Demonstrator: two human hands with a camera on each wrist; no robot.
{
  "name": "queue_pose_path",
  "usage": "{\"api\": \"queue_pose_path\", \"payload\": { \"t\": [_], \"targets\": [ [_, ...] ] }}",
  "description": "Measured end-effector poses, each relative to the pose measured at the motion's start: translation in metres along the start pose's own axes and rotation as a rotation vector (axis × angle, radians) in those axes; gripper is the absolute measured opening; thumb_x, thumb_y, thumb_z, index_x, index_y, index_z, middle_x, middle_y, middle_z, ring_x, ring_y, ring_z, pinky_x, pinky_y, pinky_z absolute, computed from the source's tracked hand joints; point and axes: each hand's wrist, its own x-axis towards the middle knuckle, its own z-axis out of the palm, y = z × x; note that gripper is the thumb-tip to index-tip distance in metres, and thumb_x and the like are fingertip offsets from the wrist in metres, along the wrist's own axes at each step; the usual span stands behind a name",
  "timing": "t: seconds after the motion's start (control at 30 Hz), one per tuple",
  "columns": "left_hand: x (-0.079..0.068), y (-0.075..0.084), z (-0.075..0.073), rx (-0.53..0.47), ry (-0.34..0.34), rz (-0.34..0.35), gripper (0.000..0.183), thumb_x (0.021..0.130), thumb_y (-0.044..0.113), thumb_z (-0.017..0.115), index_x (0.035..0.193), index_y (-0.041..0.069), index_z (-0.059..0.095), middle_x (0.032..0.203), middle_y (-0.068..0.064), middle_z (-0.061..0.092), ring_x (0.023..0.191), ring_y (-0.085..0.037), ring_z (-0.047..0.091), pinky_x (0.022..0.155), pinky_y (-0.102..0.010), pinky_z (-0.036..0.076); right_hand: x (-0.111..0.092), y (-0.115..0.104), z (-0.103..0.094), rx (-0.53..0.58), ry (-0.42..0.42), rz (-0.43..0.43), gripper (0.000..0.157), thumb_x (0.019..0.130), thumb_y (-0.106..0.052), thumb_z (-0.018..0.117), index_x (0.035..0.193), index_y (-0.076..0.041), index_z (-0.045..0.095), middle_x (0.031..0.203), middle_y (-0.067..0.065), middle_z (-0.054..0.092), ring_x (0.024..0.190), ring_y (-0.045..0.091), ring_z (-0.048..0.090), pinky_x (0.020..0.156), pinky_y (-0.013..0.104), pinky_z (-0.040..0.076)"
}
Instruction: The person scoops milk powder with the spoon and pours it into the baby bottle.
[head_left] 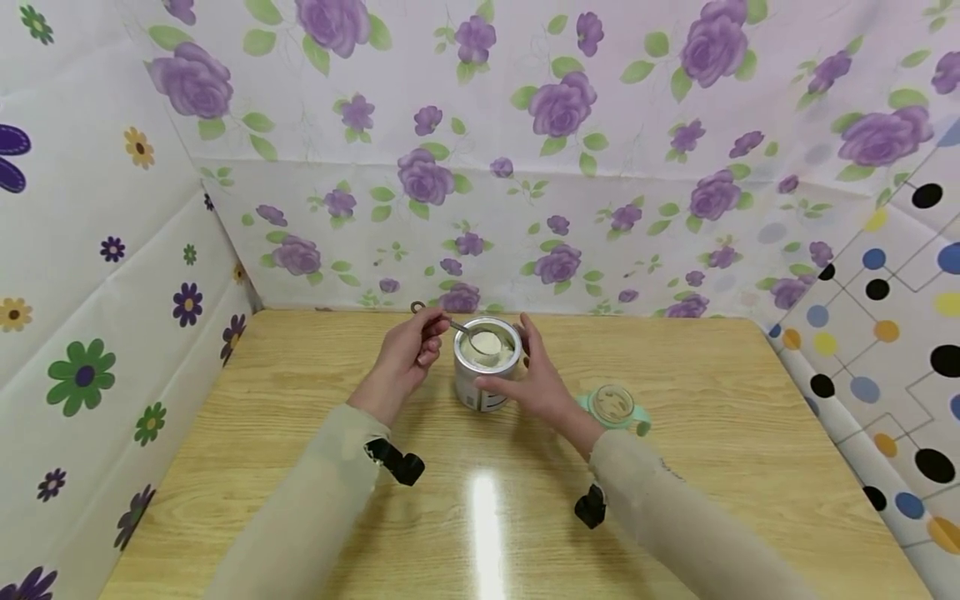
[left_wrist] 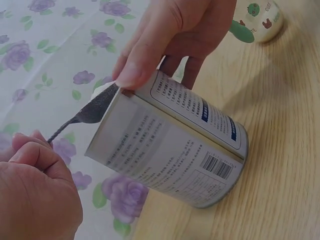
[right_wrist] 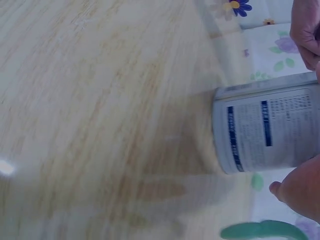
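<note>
My left hand (head_left: 408, 354) pinches the thin handle of a dark metal spoon (left_wrist: 95, 107). Its bowl, heaped with pale powder (head_left: 486, 342), lies over the mouth of an open milk powder can (head_left: 471, 388), right at the rim in the left wrist view. On the can's other side, my right hand (head_left: 536, 379) holds it near the top, thumb at the front and fingers round the back. The can stands upright on the table, its printed label and barcode showing in the left wrist view. More powder shows inside the can.
A small clear cup with green handles (head_left: 613, 406) stands to the right, close by my right wrist. The wooden table (head_left: 300, 500) meets a flower-print sheet (head_left: 495, 208) just behind the can. Patterned sheets also hang at the left and right.
</note>
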Motion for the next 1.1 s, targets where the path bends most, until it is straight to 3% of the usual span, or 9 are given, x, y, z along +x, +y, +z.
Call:
{"api": "queue_pose_path", "payload": {
  "t": [0.27,0.5,0.77,1.1],
  "targets": [
    [-0.005,0.006,0.012,-0.014,0.0,0.018,0.024,0.108,0.015,0.063,0.088,0.006,0.073,0.069,0.003,0.068,0.048,0.0,0.041,0.038,-0.011,0.023,-0.009,-0.022,-0.031,-0.054,-0.011,-0.045,0.125,0.091,-0.03,0.089,0.173,-0.023,-0.005,0.179,0.01,0.014,0.164,0.029,0.015,0.13,0.057,0.02],
    [-0.011,0.007,0.035,0.002,-0.052,0.024,0.025,0.108,0.015,0.063,0.087,0.007,0.073,0.069,0.003,0.068,0.048,-0.001,0.04,0.038,-0.012,0.023,-0.025,-0.031,-0.085,-0.166,-0.012,-0.069,0.123,0.092,-0.037,0.088,0.173,-0.027,-0.004,0.179,0.004,0.012,0.165,0.028,0.014,0.132,0.054,0.017],
    [-0.019,0.001,0.064,0.016,-0.107,0.018,0.025,0.109,0.014,0.06,0.089,0.006,0.072,0.069,0.004,0.068,0.048,0.0,0.038,0.037,-0.011,0.022,-0.054,-0.02,-0.136,-0.228,-0.08,-0.035,0.106,0.099,-0.035,0.08,0.173,-0.025,0.006,0.179,0.008,0.014,0.165,0.036,0.011,0.13,0.062,0.014],
    [-0.027,-0.022,0.095,0.037,-0.154,-0.015,0.026,0.11,0.017,0.06,0.09,0.007,0.073,0.072,0.004,0.07,0.047,0.0,0.039,0.037,-0.013,0.022,-0.088,0.018,-0.153,-0.196,-0.14,0.012,0.093,0.098,-0.031,0.082,0.17,-0.014,0.025,0.175,0.013,0.026,0.162,0.046,0.014,0.125,0.072,0.018]
  ]
}}
